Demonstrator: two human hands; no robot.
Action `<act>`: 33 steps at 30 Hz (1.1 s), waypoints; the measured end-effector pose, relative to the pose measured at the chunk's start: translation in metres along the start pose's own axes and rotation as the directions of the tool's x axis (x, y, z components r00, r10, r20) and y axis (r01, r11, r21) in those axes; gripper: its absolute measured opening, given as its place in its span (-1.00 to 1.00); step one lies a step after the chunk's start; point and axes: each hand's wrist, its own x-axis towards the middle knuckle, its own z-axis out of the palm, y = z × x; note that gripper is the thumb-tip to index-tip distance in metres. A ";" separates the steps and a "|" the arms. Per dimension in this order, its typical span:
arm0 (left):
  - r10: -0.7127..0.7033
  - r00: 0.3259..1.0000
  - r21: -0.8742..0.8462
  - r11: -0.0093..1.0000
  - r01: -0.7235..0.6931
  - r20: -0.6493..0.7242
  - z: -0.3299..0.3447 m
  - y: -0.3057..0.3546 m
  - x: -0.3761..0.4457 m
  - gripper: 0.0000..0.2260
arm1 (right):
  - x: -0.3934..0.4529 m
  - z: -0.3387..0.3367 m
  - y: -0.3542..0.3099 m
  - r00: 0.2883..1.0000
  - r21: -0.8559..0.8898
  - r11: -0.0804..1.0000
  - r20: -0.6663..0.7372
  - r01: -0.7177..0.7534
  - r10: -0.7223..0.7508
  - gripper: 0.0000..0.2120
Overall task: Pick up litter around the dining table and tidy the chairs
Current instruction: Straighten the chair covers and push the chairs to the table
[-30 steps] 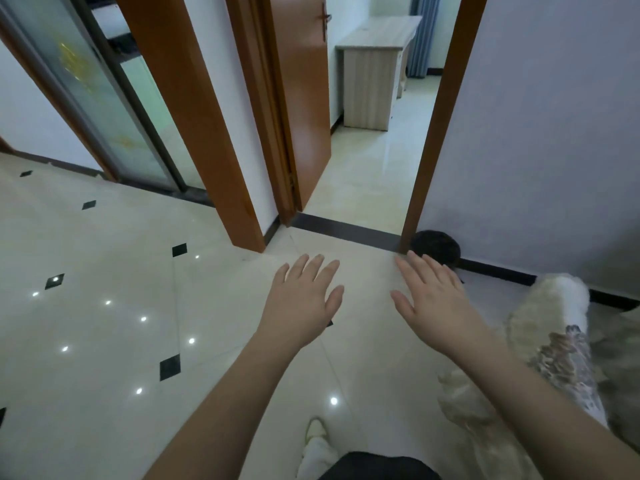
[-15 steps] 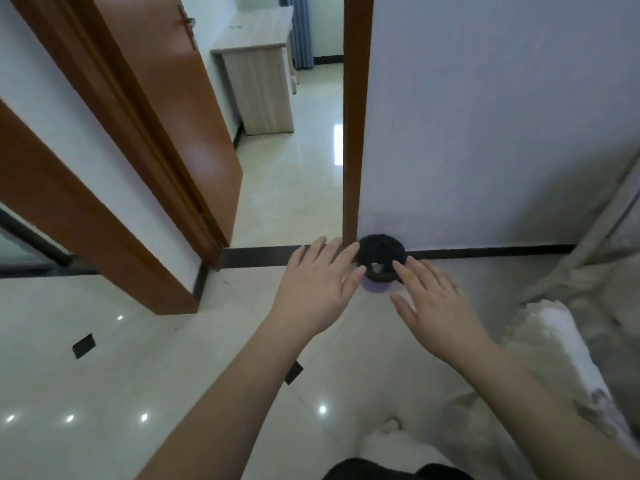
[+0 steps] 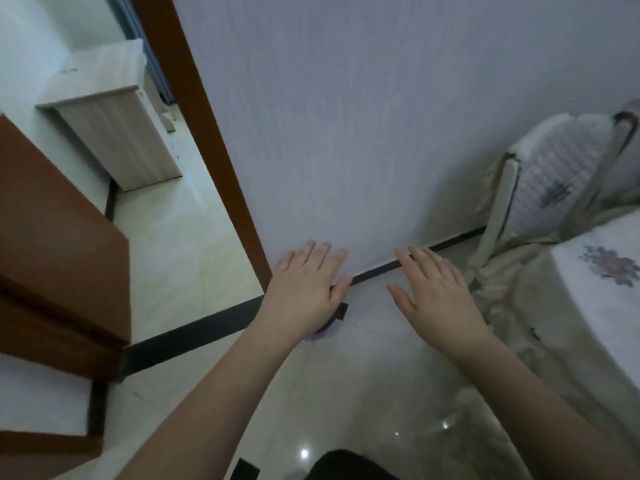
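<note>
My left hand (image 3: 304,289) is held out flat, palm down, fingers apart, empty. It covers most of a small round black bin (image 3: 337,311) that stands on the floor at the foot of the wall; only its dark right edge and a bit of purple below show. My right hand (image 3: 436,292) is also flat and empty, to the right of the bin and apart from it. At the right edge, a dining table (image 3: 609,296) under a white flowered cloth is in view, with a covered chair (image 3: 554,181) behind it against the wall.
A pale grey wall (image 3: 346,133) fills the middle. A brown door frame (image 3: 214,140) and an open brown door (image 3: 59,258) are at the left, with a light wooden desk (image 3: 114,136) in the room beyond. The tiled floor (image 3: 363,393) is glossy.
The view has swung to the right and tilted: the doorway slid left and the table and chair came into view. My left hand now covers the black bin. Both hands stay flat and empty.
</note>
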 end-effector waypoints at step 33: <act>0.738 0.675 -0.062 0.674 -0.737 0.001 0.065 0.129 0.479 -0.43 | 0.225 0.001 0.225 0.712 0.003 0.717 -0.115 -0.697 0.693 -0.32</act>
